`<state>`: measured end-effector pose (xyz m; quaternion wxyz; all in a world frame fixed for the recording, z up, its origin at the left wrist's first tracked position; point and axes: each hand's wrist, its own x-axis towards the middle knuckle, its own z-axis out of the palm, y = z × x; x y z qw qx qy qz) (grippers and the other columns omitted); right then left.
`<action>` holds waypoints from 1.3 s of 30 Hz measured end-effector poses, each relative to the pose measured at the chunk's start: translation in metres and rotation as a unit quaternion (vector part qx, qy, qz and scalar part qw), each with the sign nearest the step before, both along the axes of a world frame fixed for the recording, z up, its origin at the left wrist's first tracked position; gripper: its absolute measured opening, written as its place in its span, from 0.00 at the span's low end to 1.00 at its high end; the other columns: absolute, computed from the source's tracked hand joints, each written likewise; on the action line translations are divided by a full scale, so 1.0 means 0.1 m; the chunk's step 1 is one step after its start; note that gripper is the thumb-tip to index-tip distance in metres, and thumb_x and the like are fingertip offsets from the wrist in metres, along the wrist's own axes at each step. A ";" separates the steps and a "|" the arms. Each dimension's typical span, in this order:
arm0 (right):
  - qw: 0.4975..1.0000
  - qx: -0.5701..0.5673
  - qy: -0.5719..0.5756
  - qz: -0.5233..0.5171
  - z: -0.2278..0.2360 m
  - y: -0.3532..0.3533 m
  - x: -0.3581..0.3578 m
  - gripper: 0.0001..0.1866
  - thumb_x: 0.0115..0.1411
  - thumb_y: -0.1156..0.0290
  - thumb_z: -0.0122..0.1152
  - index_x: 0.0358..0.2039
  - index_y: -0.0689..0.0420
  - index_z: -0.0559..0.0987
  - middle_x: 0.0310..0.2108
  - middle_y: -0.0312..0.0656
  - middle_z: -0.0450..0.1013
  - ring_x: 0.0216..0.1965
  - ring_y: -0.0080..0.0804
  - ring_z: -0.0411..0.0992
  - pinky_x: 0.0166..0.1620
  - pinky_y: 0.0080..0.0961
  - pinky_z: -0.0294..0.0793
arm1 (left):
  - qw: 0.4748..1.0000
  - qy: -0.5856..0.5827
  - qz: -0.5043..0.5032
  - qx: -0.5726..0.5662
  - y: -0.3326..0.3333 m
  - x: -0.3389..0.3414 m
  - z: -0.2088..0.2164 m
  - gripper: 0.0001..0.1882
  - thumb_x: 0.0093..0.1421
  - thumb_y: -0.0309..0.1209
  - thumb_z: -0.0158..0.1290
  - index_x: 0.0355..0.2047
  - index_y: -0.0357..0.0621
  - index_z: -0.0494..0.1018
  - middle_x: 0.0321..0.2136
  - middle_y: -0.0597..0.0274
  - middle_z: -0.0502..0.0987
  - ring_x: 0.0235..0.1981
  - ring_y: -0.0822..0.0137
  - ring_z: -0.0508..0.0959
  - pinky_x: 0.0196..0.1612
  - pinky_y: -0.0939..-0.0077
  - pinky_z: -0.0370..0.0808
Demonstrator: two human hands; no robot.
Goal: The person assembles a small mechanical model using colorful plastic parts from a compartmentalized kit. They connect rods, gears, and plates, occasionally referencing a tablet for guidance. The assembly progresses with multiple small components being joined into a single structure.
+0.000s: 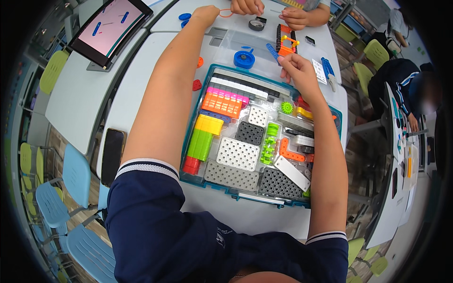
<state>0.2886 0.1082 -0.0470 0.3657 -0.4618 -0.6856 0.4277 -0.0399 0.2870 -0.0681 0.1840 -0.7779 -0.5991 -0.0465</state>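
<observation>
Head view: the right hand point(302, 74) pinched a blue strip point(272, 51), apparently unattached, beyond the kit box point(190, 141); what the left hand point(206, 13) held, I could not tell. The orange-and-black assembly point(288, 39) appeared partly built; boxed parts point(238, 153) lay unused.

This looks like a classroom: white tables point(78, 106), moulded plastic chairs point(77, 174), a building-parts case point(229, 190).
</observation>
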 end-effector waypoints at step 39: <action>0.999 0.006 0.033 0.000 -0.04 0.05 0.01 0.13 0.61 0.63 0.60 0.31 0.61 0.77 0.22 0.37 0.75 0.18 0.18 0.67 0.25 0.16 0.65 | 0.897 -0.320 -0.164 0.255 -1.40 0.37 0.17 0.06 0.62 0.24 0.46 0.38 0.35 0.68 0.33 0.48 0.74 0.37 0.49 0.74 0.42 0.61 0.71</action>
